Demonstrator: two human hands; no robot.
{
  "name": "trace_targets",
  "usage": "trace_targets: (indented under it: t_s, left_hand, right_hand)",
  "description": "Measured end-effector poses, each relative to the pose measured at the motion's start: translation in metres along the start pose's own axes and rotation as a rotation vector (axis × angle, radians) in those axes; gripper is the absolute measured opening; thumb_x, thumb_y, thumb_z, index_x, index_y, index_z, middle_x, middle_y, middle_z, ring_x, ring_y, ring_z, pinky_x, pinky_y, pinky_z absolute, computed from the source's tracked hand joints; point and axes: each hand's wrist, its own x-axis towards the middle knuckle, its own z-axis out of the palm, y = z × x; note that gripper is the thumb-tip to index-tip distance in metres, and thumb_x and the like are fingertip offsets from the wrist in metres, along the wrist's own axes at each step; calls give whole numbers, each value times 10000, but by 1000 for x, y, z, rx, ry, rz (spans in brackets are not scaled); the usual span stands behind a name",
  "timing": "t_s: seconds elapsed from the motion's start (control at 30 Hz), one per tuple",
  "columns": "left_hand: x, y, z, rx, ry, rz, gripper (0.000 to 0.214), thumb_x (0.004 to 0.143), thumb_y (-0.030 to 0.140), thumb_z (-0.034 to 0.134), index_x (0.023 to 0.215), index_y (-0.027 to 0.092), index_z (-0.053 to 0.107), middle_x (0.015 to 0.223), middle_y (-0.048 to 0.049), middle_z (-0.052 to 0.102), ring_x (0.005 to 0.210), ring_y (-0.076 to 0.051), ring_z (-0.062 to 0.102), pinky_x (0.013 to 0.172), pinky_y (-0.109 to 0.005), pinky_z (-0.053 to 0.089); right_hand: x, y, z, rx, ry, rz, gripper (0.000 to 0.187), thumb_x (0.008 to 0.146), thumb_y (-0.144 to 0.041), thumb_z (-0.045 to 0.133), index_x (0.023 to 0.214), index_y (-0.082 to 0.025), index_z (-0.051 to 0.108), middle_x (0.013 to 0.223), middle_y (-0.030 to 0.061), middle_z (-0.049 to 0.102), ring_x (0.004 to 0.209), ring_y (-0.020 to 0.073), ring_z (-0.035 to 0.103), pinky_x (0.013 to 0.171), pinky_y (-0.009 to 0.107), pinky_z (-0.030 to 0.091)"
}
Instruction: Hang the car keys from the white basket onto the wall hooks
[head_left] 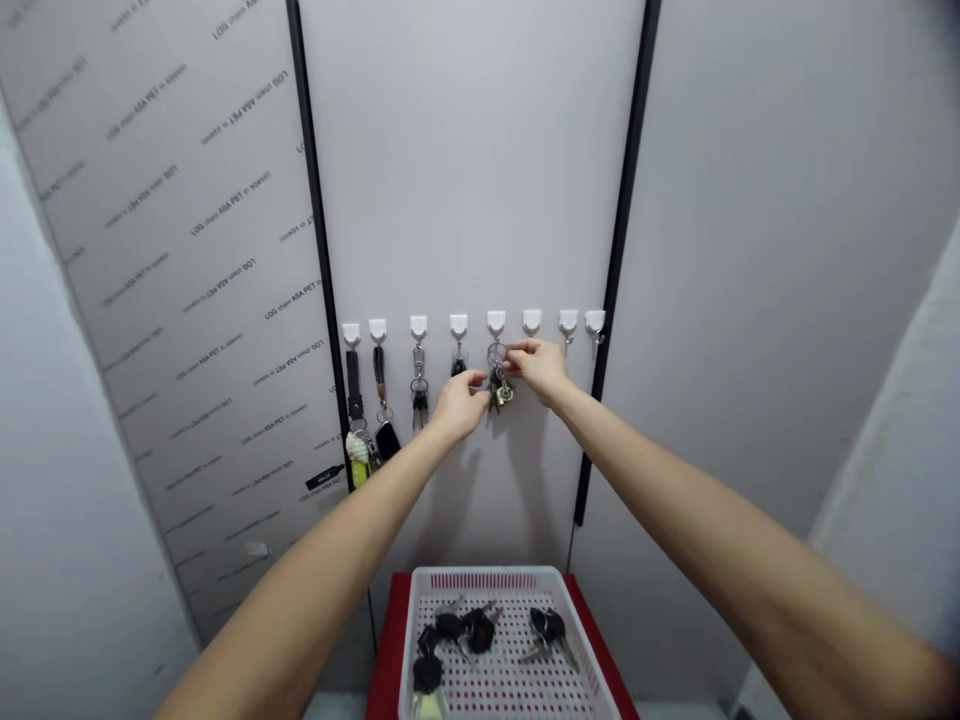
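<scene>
A bunch of keys (501,392) on a metal ring (496,352) hangs at a white hook (496,322) in the middle of the wall row. My right hand (538,370) comes from the right, thumb and finger pinched at the ring's right side. From the left, my left hand (462,402) has curled fingers and a thumb at the left edge of the keys. It partly covers another key set (459,366) on the neighbouring hook.
Further left hang a dark strap keychain (354,385), a braided keychain (380,375) and a metal clip with keys (419,385). Bare white hooks (568,322) continue rightward. Below, a white basket (491,578) with several black-headed keys (480,630) stands on a red surface (390,640).
</scene>
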Motion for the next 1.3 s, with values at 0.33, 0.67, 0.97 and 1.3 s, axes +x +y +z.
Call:
trace_targets:
  t_s: [0.33,0.67,0.97,1.3]
  left_hand:
    - [-152,-125,49,160,-471,-281,246,612,139,435,843,121,520,816,-60,565,744,-131,498,689,-236,375]
    - [-186,-139,51,738,-635,-38,255,616,138,388,839,159,509,864,-66,527,854,-197,431,696,-280,360]
    - [-179,-147,48,652,-687,-84,171,564,136,432,706,153,528,726,-45,538,717,-161,472,604,-236,353]
    - [-149,-142,24,-171,-660,-432,70,514,105,483,574,121,450,469,67,402,460,-44,369,462,-160,289]
  right_hand:
    - [-158,133,-21,-555,-590,-8,186,609,-140,414,726,-133,559,685,32,580,616,101,501,611,218,384]
    - [-217,190,-2,-801,-825,-174,261,614,-213,470,862,-187,547,819,46,546,800,151,450,734,260,316]
    - [-213,184,1,-852,-895,-263,163,618,-132,440,698,-180,573,708,31,542,700,127,464,653,224,335]
    - [-199,171,-5,-423,-848,-41,279,649,-109,336,822,-158,550,785,24,571,728,111,488,681,228,347]
